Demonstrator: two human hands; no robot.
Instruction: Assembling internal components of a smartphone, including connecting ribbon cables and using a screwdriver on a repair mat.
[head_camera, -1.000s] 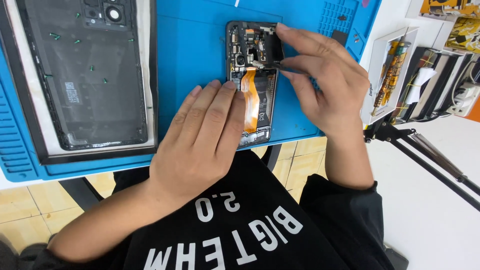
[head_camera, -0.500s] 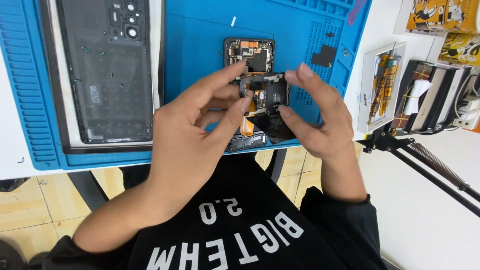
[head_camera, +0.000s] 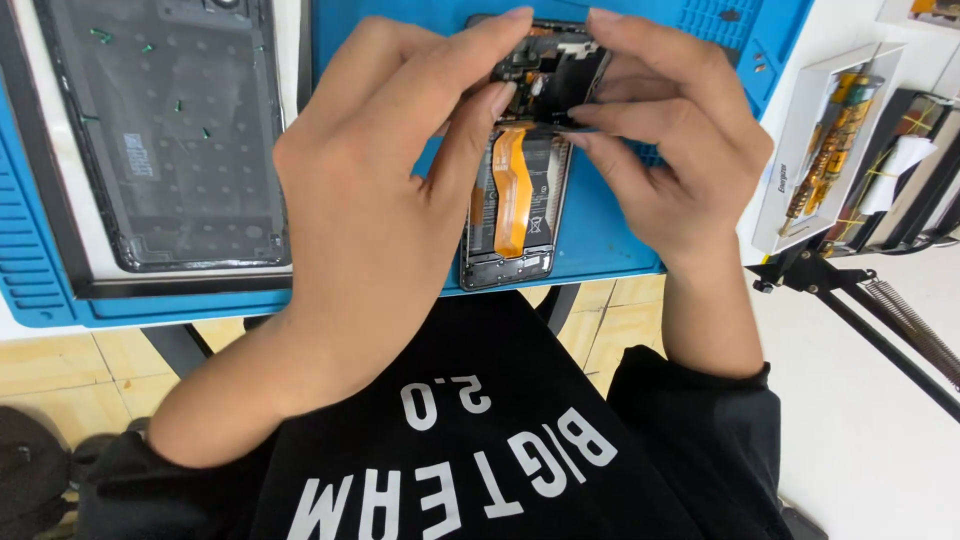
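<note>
Opened phone (head_camera: 515, 215) lies back-side up on the blue work mat (head_camera: 610, 225), close to the mat's near edge, right of its middle. Internals exposed; an orange flex cable (head_camera: 512, 190) runs lengthwise down the body.

Left hand (head_camera: 385, 190) comes in from the near-left, fingers curled over the phone's far end, thumb and forefinger pinched on a small dark part (head_camera: 555, 70) at the camera end. Right hand (head_camera: 665, 150) meets it from the right, fingertips pinched on the same part. Whether the part is lifted clear of the phone or still seated, cannot tell.

On the mat's left side, well apart from the phone: the removed dark back cover (head_camera: 170, 130), inner face up, with several small green screws (head_camera: 150, 75) scattered on it.

Beyond the mat's right edge: a white box (head_camera: 800, 170) holding orange-yellow parts. A black metal stand arm (head_camera: 860, 305) sits below it.
</note>
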